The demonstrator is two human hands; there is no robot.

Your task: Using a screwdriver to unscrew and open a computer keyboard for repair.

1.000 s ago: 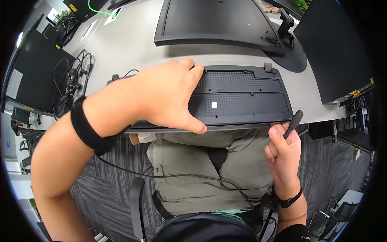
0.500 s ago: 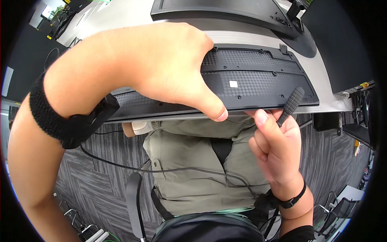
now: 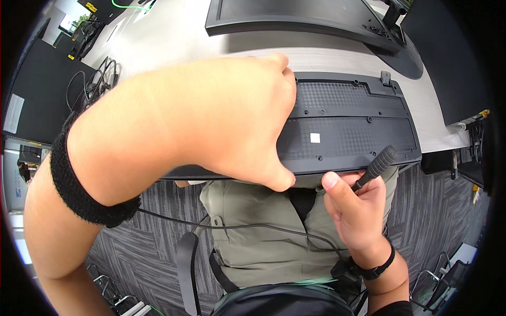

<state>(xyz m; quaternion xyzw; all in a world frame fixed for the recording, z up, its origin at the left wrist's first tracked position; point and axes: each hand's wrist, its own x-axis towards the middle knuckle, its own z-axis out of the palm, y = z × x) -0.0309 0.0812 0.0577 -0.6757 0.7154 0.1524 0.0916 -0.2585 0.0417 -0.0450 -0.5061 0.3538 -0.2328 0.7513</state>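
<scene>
A black keyboard [image 3: 348,138] lies with its underside up, showing screw holes, a checkered texture and a small white square sticker. It overhangs the desk's near edge above my lap. My left hand [image 3: 247,118] is clamped over its left-middle part, thumb on the near edge and fingers over the far side. My right hand [image 3: 358,208] has its fingers curled round a screwdriver [image 3: 380,164] with a ribbed black handle, which tilts up and to the right. Its tip is hidden. The right fingertips are at the keyboard's near edge.
Beyond the keyboard is a black monitor [image 3: 300,23], with small dark bits [image 3: 375,29] at its right end. Dark panels [image 3: 443,58] stand to the right and left. A cable [image 3: 253,226] crosses my lap, and a chair armrest [image 3: 188,268] is at lower left.
The keyboard has come nearer to me, with both hands moving along with it. The view has also shifted slightly. Both holds look the same.
</scene>
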